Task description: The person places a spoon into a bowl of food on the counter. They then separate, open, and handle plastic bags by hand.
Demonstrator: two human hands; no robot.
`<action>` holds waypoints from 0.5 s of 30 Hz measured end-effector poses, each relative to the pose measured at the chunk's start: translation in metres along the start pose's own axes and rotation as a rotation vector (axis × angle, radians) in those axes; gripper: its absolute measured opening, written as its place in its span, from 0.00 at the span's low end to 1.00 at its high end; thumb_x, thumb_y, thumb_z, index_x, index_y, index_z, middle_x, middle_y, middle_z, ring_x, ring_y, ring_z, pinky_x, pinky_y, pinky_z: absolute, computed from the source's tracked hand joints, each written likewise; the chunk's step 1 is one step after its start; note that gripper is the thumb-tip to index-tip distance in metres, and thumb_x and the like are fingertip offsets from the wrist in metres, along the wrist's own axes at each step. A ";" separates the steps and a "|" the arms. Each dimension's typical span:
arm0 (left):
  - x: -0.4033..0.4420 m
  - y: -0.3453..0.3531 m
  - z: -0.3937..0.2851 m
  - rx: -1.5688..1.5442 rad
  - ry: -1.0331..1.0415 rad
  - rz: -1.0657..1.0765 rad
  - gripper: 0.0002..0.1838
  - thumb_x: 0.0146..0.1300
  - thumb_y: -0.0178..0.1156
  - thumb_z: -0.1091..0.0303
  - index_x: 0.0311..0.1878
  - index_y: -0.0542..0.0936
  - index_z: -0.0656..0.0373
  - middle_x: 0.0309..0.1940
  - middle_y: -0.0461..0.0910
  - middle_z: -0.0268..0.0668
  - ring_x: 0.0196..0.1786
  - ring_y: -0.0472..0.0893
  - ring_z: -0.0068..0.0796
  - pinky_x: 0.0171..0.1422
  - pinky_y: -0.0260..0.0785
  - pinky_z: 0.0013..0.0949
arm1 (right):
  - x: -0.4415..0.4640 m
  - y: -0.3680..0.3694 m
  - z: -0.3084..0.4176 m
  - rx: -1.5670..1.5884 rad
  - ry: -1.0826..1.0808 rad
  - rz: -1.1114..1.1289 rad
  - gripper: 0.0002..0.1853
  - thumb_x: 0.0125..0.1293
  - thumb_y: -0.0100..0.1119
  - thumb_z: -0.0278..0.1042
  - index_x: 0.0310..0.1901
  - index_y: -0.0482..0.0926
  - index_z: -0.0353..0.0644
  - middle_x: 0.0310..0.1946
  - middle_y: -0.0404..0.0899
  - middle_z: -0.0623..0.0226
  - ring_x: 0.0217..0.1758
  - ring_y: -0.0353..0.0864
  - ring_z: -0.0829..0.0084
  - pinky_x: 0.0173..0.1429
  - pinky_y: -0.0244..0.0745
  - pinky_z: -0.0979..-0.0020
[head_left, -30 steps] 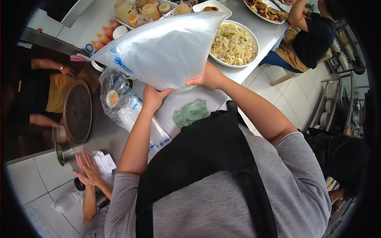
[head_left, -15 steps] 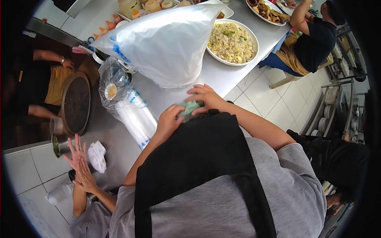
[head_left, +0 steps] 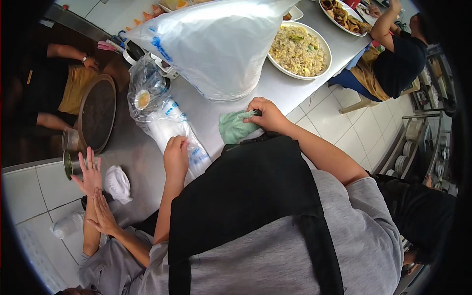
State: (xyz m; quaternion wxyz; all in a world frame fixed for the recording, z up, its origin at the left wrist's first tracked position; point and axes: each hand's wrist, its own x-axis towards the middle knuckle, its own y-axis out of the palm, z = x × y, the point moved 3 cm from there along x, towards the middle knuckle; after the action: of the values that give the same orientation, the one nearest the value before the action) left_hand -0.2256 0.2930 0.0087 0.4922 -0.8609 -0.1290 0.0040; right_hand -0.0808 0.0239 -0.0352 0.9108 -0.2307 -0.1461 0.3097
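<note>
My right hand (head_left: 267,114) grips a green cloth (head_left: 234,128) by its right end, close to the black apron (head_left: 241,172). The cloth hangs spread out over the steel table. My left hand (head_left: 176,156) is closed with its fingers curled together, and nothing shows in it. It is by the roll of clear plastic bags (head_left: 169,129) with blue print, apart from the cloth. Just beyond my hands stands a large, full white plastic bag (head_left: 216,49). To the right of that bag is a white plate of fried rice (head_left: 300,51).
A platter of browned food (head_left: 344,18) lies farther along the steel table (head_left: 196,113). At left are a round brown tray (head_left: 97,113), a metal container (head_left: 70,164) and a white cloth (head_left: 118,184). A co-worker's hands (head_left: 93,191) are beside it. Other people stand or sit around.
My left hand has let go of the cloth and moved left towards the bag roll. The cloth, bunched between both hands before, now hangs open from my right hand.
</note>
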 end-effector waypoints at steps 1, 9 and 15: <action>0.001 -0.002 0.001 -0.036 -0.024 -0.006 0.07 0.57 0.63 0.71 0.35 0.77 0.63 0.30 0.77 0.43 0.35 0.77 0.48 0.41 0.69 0.40 | 0.001 -0.001 0.003 -0.003 -0.005 0.001 0.14 0.50 0.71 0.36 0.32 0.76 0.41 0.31 0.74 0.63 0.41 0.73 0.62 0.46 0.68 0.67; 0.017 -0.072 -0.058 -0.465 -0.153 -0.019 0.06 0.67 0.54 0.71 0.37 0.77 0.63 0.25 0.74 0.28 0.32 0.70 0.12 0.35 0.61 0.20 | 0.014 -0.017 0.095 0.001 -0.114 0.197 0.33 0.49 0.72 0.33 0.59 0.70 0.48 0.52 0.70 0.58 0.57 0.71 0.59 0.61 0.66 0.64; 0.052 -0.070 -0.101 -1.198 -0.175 0.021 0.10 0.72 0.51 0.63 0.39 0.76 0.58 0.28 0.70 0.21 0.30 0.65 0.09 0.36 0.58 0.18 | 0.023 -0.029 0.168 0.146 -0.434 0.115 0.30 0.49 0.72 0.33 0.55 0.74 0.47 0.53 0.70 0.57 0.56 0.71 0.58 0.57 0.70 0.65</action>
State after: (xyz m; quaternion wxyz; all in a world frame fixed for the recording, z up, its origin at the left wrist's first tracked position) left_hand -0.1774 0.2529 0.1270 -0.0909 -0.9859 -0.1401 0.0063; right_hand -0.1173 0.0735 0.1257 0.8531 -0.1002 -0.3024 0.4133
